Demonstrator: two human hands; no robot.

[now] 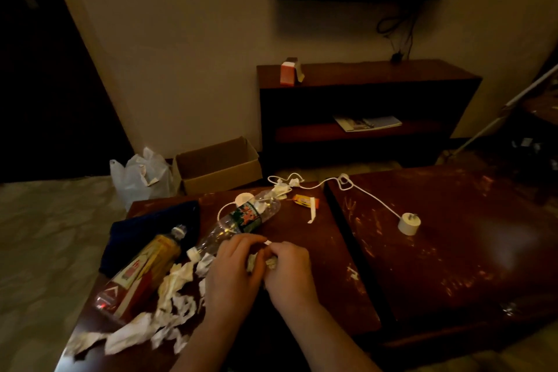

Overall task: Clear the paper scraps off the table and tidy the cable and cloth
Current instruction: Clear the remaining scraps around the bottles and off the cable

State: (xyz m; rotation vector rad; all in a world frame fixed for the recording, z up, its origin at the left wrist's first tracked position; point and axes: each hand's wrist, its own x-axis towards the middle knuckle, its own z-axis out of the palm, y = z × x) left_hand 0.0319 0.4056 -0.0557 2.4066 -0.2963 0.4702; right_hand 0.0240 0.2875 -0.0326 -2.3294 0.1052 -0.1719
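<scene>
Both left hand (232,266) and right hand (288,269) clutch paper scraps (270,264) beside bare tabletop (329,251).

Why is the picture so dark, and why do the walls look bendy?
Head view: the light is dim, so the dark cloth nearly vanishes, while the white paper scraps and cable stand out. Also in the head view, the wide lens bows the edges of the wall and the table, and a faint shine lies on the tabletop.
</scene>
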